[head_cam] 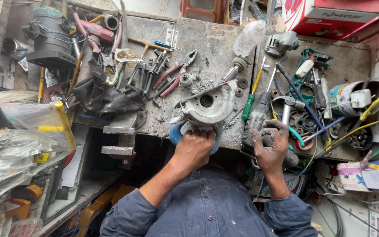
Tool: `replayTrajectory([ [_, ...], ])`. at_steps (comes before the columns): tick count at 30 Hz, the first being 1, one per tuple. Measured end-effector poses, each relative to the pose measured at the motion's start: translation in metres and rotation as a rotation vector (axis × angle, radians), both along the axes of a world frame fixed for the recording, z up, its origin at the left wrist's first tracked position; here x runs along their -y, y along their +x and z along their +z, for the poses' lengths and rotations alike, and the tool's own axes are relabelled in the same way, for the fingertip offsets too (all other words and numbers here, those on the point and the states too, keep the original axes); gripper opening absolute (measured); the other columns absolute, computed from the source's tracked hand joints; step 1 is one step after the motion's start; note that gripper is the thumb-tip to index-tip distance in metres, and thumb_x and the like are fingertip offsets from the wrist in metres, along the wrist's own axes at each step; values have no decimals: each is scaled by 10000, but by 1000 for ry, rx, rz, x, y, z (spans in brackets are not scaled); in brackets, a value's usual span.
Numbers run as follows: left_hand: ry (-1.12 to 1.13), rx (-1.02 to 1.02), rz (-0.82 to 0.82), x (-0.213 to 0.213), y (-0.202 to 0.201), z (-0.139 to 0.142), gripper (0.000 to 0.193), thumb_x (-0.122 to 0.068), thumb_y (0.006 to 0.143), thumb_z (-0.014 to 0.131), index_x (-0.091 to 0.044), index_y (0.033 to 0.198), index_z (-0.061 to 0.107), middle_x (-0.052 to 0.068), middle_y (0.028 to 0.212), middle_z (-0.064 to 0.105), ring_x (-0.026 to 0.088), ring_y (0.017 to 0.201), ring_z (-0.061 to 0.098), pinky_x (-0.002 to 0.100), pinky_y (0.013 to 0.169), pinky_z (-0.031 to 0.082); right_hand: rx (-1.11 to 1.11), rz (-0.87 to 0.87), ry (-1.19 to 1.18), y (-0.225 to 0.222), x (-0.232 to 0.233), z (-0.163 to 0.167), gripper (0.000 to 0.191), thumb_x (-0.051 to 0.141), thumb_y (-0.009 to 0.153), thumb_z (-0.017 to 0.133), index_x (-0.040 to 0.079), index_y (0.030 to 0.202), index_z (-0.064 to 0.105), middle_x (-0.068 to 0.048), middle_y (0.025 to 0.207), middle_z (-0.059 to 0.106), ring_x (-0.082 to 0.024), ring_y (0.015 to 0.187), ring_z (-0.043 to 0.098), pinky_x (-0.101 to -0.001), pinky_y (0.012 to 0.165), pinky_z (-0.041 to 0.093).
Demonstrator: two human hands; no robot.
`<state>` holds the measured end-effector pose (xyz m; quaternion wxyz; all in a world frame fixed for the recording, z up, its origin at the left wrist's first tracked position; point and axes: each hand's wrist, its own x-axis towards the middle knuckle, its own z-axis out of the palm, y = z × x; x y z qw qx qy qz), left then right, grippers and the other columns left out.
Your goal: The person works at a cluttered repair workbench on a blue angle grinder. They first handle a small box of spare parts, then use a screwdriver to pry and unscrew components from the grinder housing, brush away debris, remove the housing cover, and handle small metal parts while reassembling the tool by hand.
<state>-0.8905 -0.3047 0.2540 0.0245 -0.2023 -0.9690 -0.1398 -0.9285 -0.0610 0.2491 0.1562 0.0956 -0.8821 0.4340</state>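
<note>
We recorded a grimy, scarred tabletop crowded with tools, seen from above. Our left hand lay at the near edge of the tabletop, its grip closed over the blue body of a power tool, whose pale metal blade guard sat just beyond the knuckles, round and dusted with grey filings. Our right hand, blackened with grease, was curled around a dark, greasy motor part beside the guard, fingers wrapped on it. Between the two items lay a green-handled screwdriver, pointing away from us. Further back we noted red-handled pliers among loose spanners, a clear plastic bottle on its side, and a hammer just right of the motor part. To the far right stood an open tin with yellow and blue wires trailing near it. At left, a black cloth was heaped beside a grey motor housing, and a yellow-handled tool rested on plastic bags. Our blue sleeves filled the bottom of the view.
</note>
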Motion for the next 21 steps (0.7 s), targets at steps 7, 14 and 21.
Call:
replayTrajectory([
  [7,97,217,-89,20,-13,6,556,-146,633,742,-37,1163,610,130,688,685,368,672,700,486,560,540,68,15,-87,21,-1,-16,286,75,850,848,16,941,583,-117,1079,634,-217,916,625,-322,817,517],
  [14,61,195,3,32,-5,9,455,-182,605,798,-68,1002,608,138,697,676,381,668,693,488,583,547,284,68,-136,28,16,-28,265,101,877,795,6,1065,634,-103,972,667,-206,863,669,-318,805,535],
  [21,52,210,-4,29,-5,6,412,-151,624,797,-73,975,595,121,699,676,359,657,700,484,569,553,280,219,-10,11,39,-43,258,127,908,747,11,1128,679,-143,1040,689,-295,924,697,-365,832,543],
])
